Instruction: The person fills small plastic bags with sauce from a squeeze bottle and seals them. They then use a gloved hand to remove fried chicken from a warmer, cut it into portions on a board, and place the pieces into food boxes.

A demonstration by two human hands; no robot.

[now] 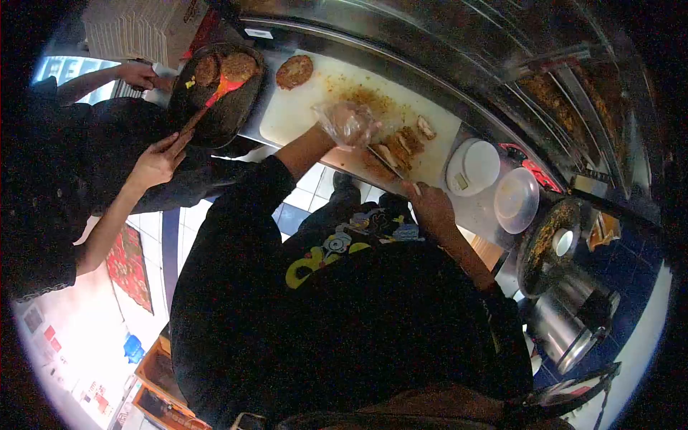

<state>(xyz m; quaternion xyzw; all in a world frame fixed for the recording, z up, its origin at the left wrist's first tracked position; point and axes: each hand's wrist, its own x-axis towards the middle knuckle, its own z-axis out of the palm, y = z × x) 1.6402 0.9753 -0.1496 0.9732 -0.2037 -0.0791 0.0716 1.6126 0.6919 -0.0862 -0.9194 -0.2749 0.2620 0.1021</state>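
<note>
My left hand [349, 123], in a clear plastic glove, is bunched over the white cutting board [287, 118]. Whatever lies under its curled fingers is hidden. A knife [385, 162] is gripped by the handle in my bare right hand [431, 206], its blade slanting over the board's near edge toward the gloved hand. Just beyond the blade lie browned, sliced pieces of meat [406, 142], pale inside, with one smaller piece [426, 127] apart from them. A whole browned patty [294, 72] rests at the board's far left. Brown crumbs and seasoning are scattered across the middle.
At left, a co-worker holds a dark pan [247, 97] with browned patties and a red-tipped spatula [223, 88]. Right of the board are a round white scale [473, 167], a plastic tub [517, 201], a crumb-covered round tray [537, 247] and a metal pot [566, 315].
</note>
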